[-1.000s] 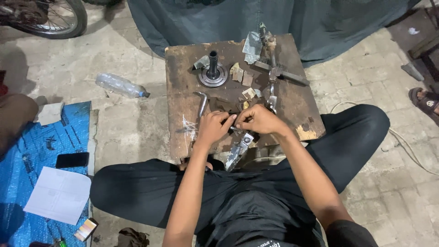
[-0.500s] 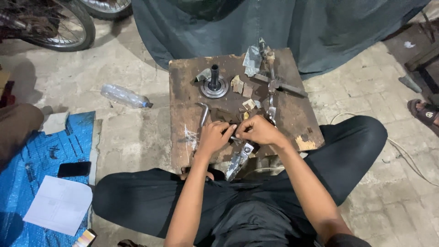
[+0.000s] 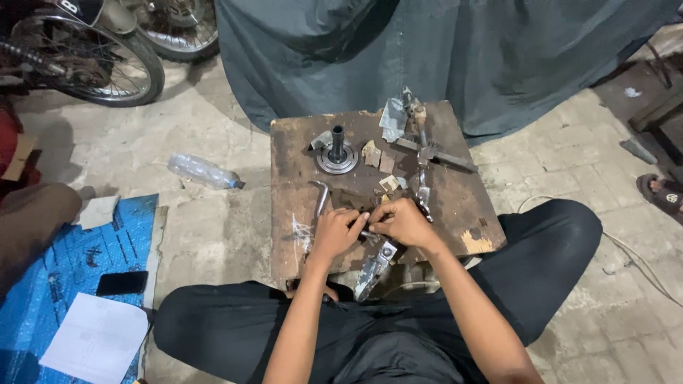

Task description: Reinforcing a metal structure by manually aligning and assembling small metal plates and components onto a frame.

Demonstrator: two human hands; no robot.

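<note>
I sit cross-legged on the floor at a low, worn wooden table [image 3: 299,153]. My left hand [image 3: 334,233] and my right hand [image 3: 402,222] meet at the table's near edge, both closed on a small metal part [image 3: 368,233] between their fingertips. Just below the hands a longer silvery metal piece [image 3: 373,268] hangs down over the table edge. A bent metal rod [image 3: 321,198] lies just beyond my left hand. Farther back stands a round metal hub with an upright shaft [image 3: 336,153].
A cross-shaped metal tool [image 3: 430,153], scraps of paper and small parts lie at the table's far right. A plastic bottle [image 3: 203,171] lies on the floor left. A blue tarp [image 3: 64,249] holds a phone [image 3: 122,283] and paper. Motorcycle wheels [image 3: 85,67] stand at back left.
The view has shifted, so the table sits a little lower and farther right in frame. My hands stay together on the small part at the near edge.
</note>
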